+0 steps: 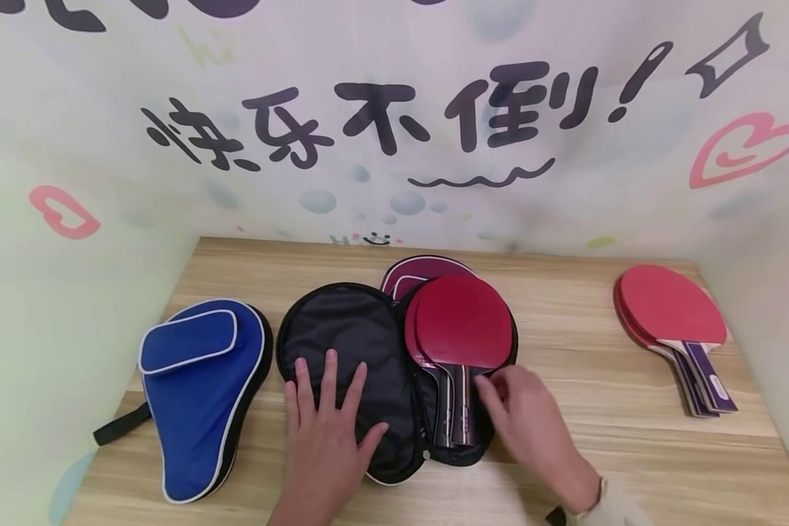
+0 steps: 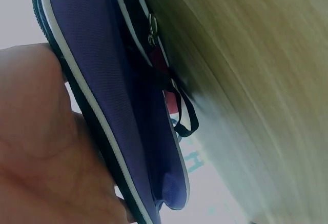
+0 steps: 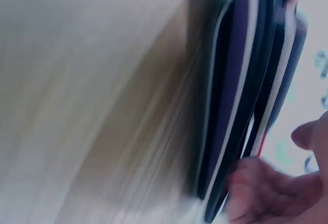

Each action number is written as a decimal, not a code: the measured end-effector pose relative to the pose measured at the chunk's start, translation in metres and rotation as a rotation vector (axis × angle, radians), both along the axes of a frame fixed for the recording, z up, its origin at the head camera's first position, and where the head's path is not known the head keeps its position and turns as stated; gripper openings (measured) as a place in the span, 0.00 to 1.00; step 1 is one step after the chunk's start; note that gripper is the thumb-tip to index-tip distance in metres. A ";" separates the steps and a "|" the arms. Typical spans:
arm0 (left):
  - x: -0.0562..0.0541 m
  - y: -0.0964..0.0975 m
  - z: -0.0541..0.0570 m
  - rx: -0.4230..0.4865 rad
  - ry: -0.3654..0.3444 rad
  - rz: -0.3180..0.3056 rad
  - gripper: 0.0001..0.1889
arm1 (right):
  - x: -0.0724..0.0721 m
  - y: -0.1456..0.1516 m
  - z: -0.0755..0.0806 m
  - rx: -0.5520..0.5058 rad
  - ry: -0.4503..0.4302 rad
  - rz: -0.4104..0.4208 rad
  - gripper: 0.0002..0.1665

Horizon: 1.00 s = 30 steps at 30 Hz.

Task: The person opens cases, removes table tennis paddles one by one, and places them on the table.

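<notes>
A paddle case lies unfolded in the middle of the table, its black-lined flap [image 1: 342,321] on the left. My left hand [image 1: 325,431] rests flat on this flap with fingers spread; in the left wrist view the palm [image 2: 36,131] is beside the case's zippered edge [image 2: 97,111]. Two red table tennis paddles [image 1: 463,321] lie overlapped in the right half, handles [image 1: 463,409] toward me. My right hand [image 1: 532,416] is at the right edge, beside the handles. In the right wrist view its thumb [image 3: 305,134] stands apart from the fingers [image 3: 248,188], which are blurred at the case edge [image 3: 230,131].
A blue paddle case [image 1: 204,409] with a small pocket and black strap [image 1: 121,425] lies at left. A maroon case [image 1: 427,267] shows behind the unfolded one. Another pair of red paddles [image 1: 671,307] lies stacked at right. A printed white backdrop [image 1: 381,197] borders the table's rear.
</notes>
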<state>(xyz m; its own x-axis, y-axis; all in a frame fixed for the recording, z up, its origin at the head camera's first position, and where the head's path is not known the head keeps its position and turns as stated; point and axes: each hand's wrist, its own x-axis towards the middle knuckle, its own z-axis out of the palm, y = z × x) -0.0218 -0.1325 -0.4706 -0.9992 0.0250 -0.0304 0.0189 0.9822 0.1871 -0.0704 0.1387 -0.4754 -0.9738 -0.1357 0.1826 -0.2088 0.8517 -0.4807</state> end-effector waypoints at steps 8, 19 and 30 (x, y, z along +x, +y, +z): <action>0.000 -0.001 -0.001 0.009 -0.027 0.008 0.43 | 0.023 -0.031 -0.004 0.199 -0.121 0.008 0.47; 0.000 -0.003 -0.004 0.034 -0.037 0.015 0.43 | 0.025 -0.017 -0.006 0.024 -0.087 -0.013 0.27; 0.001 -0.003 -0.001 0.037 -0.050 0.022 0.44 | 0.002 0.024 0.000 -0.061 0.052 -0.129 0.17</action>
<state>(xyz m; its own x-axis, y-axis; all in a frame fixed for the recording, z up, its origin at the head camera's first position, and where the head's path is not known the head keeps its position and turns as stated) -0.0212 -0.1351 -0.4715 -0.9968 0.0048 -0.0802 -0.0132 0.9747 0.2230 -0.0682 0.1626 -0.4752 -0.9715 0.0030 0.2369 -0.1251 0.8428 -0.5235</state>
